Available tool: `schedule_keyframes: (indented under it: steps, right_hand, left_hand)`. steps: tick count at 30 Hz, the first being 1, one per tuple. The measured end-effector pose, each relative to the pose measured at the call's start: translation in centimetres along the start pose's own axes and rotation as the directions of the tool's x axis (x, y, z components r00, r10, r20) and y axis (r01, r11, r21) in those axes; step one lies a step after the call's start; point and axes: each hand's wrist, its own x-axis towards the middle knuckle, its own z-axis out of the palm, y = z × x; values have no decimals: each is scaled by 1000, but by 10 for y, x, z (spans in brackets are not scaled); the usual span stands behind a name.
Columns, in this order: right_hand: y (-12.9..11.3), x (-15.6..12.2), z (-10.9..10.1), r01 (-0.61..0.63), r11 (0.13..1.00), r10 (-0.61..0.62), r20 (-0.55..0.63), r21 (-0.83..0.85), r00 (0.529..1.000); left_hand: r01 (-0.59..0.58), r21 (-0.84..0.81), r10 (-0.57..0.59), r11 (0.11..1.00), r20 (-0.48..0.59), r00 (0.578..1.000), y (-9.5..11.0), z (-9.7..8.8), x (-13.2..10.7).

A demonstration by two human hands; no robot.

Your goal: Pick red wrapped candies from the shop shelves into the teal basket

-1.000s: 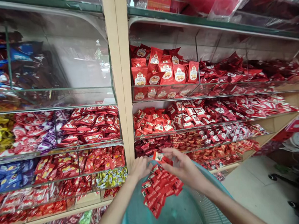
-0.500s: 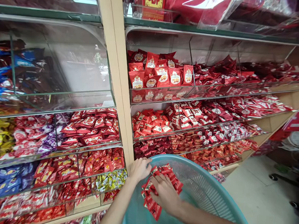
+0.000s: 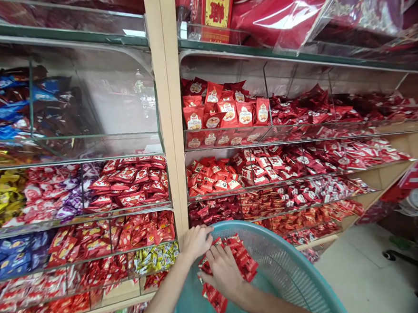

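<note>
**Tall wooden shelving [image 3: 170, 101] rises beside a pale floor [image 3: 347, 280]**

A light wood upright [image 3: 176, 140] splits the unit into two bays, leaning slightly in view. Thick glass shelves [image 3: 259, 52] with greenish edges cross the upper part of both bays. Lower down, clear front strips [image 3: 131, 144] and upright dividers [image 3: 31, 99] part the tiers into compartments. The back panel [image 3: 116, 102] in the left bay is pale and glossy, catching bright reflections. At right, bare wood shows at the tier ends. The floor looks smooth, with faint seams; a dark wheeled base [image 3: 402, 258] stands on it near the right edge.
</note>
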Motion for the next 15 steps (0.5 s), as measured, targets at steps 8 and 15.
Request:
schedule_keyframes:
  steps: [8,15]
  right_hand:
    - [29,52,-110,56,998,-42,-378,25,925]
    - [35,156,-168,-337,941,335,-117,-1,935]
  left_hand:
    - [6,15,-7,1000,38,999,0,-3,-2]
    - [49,11,-49,999,53,997,3,-4,-1]
